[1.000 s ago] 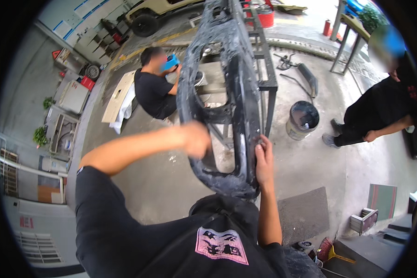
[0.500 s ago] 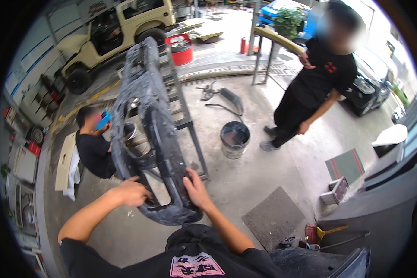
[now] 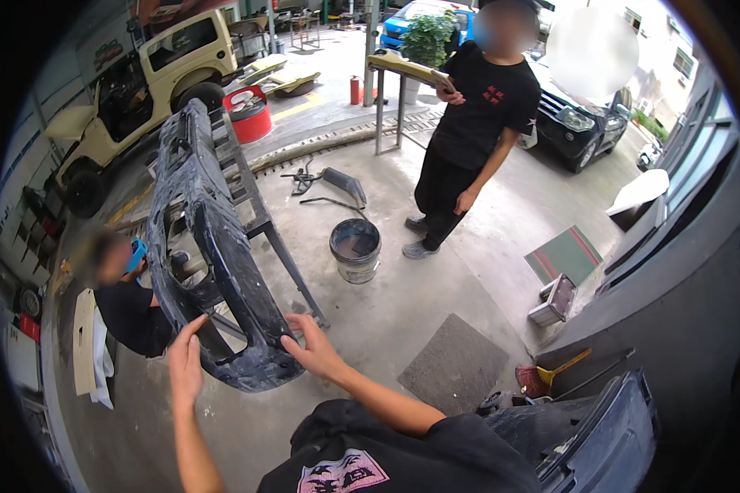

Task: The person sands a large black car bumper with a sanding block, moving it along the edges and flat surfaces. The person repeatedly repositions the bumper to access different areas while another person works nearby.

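Note:
A large car bumper point(image 3: 222, 246), dark grey with pale scuffed patches, lies lengthwise on a metal stand point(image 3: 284, 255). Its near end points toward me. My left hand point(image 3: 187, 366) is beside the left edge of that end, fingers stretched out and the index fingertip at or close to the rim. Whether it touches cannot be made out. On the opposite edge, my right hand point(image 3: 314, 349) rests its thumb side against the bumper, with fingers apart and not wrapped round it.
One person point(image 3: 127, 308) crouches left of the bumper with something blue. Another person point(image 3: 477, 123) stands to the right, holding a phone. Between stand and standing person is a bucket point(image 3: 355, 267). A grey mat point(image 3: 455, 361), broom point(image 3: 534, 380) and dark panel point(image 3: 608, 435) lie at right.
My left hand has drawn back from the bumper's opening to its outer left edge, its fingers straightening. My right hand stays at the right edge. The view has shifted rightward.

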Motion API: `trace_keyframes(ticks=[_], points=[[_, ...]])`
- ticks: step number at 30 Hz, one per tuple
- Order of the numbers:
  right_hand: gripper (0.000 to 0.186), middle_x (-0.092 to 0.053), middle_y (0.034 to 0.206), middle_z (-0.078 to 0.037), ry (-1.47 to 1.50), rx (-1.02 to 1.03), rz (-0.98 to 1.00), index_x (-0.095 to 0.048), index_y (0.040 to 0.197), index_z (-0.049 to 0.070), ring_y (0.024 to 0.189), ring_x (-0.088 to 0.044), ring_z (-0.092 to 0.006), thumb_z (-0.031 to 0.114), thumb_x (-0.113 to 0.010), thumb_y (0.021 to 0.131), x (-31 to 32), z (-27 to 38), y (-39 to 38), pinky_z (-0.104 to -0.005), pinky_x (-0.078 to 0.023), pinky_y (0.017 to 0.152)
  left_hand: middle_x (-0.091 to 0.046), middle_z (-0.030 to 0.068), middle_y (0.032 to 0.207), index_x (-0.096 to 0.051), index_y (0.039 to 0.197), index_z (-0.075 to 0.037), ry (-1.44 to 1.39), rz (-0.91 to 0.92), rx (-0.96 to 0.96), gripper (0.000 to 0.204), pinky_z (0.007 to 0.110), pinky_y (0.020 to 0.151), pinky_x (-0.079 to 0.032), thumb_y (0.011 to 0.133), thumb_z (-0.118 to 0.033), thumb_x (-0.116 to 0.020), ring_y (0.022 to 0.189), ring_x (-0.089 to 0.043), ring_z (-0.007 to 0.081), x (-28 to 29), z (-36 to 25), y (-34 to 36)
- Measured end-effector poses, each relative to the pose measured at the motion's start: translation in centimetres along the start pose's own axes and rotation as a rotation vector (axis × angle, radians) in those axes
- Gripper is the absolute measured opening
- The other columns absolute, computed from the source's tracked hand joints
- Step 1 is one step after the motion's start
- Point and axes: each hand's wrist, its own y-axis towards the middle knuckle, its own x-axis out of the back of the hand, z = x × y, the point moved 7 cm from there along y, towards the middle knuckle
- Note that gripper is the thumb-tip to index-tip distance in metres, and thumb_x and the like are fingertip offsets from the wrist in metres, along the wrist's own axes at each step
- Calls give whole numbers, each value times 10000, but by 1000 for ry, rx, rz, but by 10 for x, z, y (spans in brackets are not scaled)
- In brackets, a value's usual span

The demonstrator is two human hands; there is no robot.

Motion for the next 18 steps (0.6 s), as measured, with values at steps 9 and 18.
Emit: trace_keyframes(ticks=[9,18], points=[[283,-645,1026,-8,368,-57,-93,-544,1219,22,949,-594,-71,40,-644,955,38,48,-80,-248,-476,882,-663,92,1091,-615,1191,49,-634,-48,102,284,296,922,-465,1021,-101,-443,995,-593,149,-140,-46,-80],[120,-493,769,96,389,-129,-209,-556,925,72,698,-434,-1,77,-672,955,103,38,-101,-189,-362,629,-664,38,940,-628,1122,38,-734,15,255,197,230,751,-478,975,-75,-563,816,-598,83,-213,-65,-93]])
